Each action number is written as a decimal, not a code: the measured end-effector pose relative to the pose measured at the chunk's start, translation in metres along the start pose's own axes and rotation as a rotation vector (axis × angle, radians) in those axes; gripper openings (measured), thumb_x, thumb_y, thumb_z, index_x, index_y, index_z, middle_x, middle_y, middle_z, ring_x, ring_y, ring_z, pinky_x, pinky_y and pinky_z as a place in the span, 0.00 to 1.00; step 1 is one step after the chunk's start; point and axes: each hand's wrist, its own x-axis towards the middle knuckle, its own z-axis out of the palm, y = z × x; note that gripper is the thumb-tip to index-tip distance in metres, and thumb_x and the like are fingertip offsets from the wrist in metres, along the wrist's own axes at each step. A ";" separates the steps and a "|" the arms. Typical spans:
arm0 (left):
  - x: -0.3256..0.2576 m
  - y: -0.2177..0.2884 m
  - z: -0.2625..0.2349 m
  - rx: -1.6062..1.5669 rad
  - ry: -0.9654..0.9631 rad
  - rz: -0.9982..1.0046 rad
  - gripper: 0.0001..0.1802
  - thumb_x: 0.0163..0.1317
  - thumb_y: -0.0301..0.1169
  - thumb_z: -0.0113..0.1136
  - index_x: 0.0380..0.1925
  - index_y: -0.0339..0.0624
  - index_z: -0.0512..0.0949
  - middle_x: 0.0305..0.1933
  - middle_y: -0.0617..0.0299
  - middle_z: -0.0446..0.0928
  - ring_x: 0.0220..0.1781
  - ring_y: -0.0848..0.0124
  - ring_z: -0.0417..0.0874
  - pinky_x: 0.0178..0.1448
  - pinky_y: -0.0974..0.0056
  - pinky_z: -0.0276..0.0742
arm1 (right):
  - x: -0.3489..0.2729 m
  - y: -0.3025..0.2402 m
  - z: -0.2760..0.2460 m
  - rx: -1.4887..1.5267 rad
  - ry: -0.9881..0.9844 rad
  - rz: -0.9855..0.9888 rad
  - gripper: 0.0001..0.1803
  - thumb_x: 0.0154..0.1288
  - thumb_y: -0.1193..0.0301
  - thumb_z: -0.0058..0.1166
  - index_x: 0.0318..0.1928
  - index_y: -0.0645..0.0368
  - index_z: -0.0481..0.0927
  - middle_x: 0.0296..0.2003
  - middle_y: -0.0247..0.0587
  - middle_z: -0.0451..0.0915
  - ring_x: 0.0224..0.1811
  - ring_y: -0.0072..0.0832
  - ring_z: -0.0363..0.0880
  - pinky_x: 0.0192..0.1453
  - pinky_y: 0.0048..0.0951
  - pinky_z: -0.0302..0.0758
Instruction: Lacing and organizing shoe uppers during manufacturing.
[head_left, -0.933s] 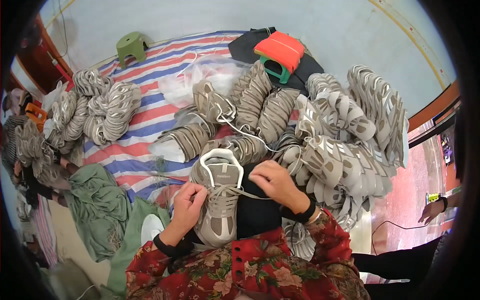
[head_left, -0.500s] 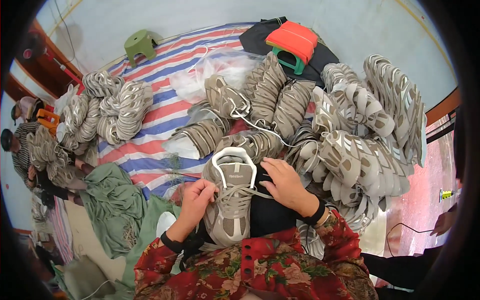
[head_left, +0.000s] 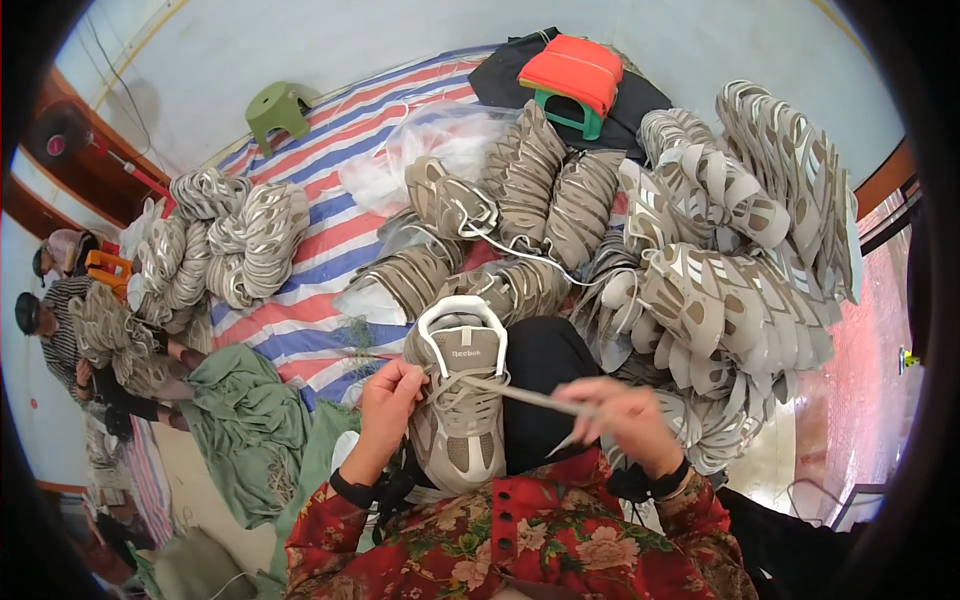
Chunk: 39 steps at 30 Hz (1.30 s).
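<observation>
A beige-grey sneaker upper (head_left: pixel 460 440) rests on my lap, toe toward me, its white-edged collar facing away. Flat beige laces criss-cross its front. My left hand (head_left: pixel 392 400) is closed at the upper's left edge, fingertips pinched near the top eyelets; what they pinch is too small to make out. Off to the right, my right hand (head_left: pixel 628 420), slightly blurred, grips a shoelace (head_left: pixel 530 396) that is stretched taut from the top of the lacing. The lace's loose end dangles below that hand.
Stacked shoe uppers (head_left: pixel 730 310) crowd the right, with more bundles (head_left: pixel 530 180) ahead and at left (head_left: pixel 260 235). A striped sheet (head_left: pixel 330 210) covers the floor. Two stools stand behind, one green (head_left: pixel 277 115), one under red cloth (head_left: pixel 570 75). Other people (head_left: pixel 50 320) sit at far left.
My right hand has moved from beside the collar out to the right and down, pulling the lace taut. My left hand stays at the upper's left edge.
</observation>
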 end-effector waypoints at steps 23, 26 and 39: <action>0.007 -0.003 0.014 0.371 0.115 0.405 0.10 0.61 0.33 0.60 0.27 0.38 0.75 0.23 0.71 0.72 0.24 0.81 0.68 0.27 0.69 0.65 | 0.061 0.015 0.020 -0.573 0.338 -0.148 0.12 0.64 0.78 0.46 0.47 0.64 0.76 0.28 0.40 0.81 0.26 0.24 0.79 0.34 0.25 0.75; 0.007 0.017 0.025 1.002 0.187 0.843 0.11 0.60 0.31 0.61 0.24 0.37 0.73 0.22 0.70 0.70 0.25 0.81 0.68 0.26 0.67 0.65 | 0.065 0.016 0.026 -0.510 0.373 -0.089 0.09 0.64 0.78 0.46 0.44 0.62 0.75 0.29 0.42 0.81 0.26 0.26 0.80 0.34 0.25 0.76; 0.013 -0.006 0.024 0.376 0.110 0.488 0.09 0.63 0.28 0.55 0.25 0.37 0.71 0.24 0.71 0.68 0.29 0.81 0.65 0.33 0.73 0.64 | 0.086 0.037 0.011 -1.033 0.266 -0.476 0.03 0.51 0.72 0.60 0.27 0.54 0.78 0.45 0.35 0.77 0.51 0.37 0.70 0.54 0.38 0.63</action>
